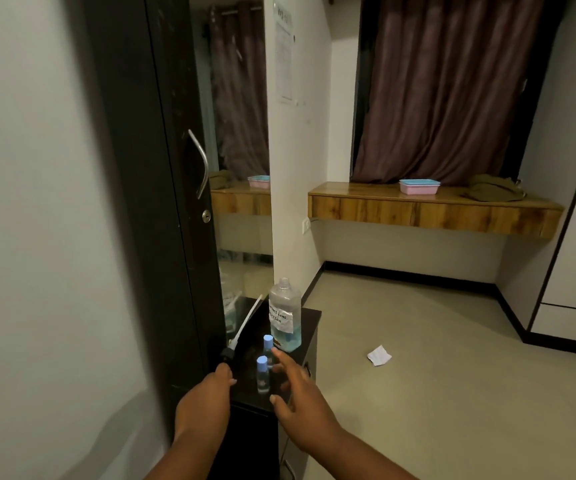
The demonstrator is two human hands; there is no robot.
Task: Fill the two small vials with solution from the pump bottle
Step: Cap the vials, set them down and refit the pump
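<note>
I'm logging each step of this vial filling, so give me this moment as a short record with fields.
surface: small dark cabinet top
bottle: clear bottle, pump off, blue liquid low, upright at the back
pump: pump head with tube lying left of the bottle
vials: two capped vials, upright
left hand: beside the near vial, holding nothing visible
right hand: fingers spread, reaching toward the vials

Left arm: bare forearm reaches forward from the lower frame edge.
Left hand [207, 398]: back faces the camera, fingers curled forward and bunched, nothing visibly gripped.
Right arm: bare forearm angles in from the lower right.
Right hand [297, 393]: fingers spread and extended forward, thumb out to the left, holding nothing.
</note>
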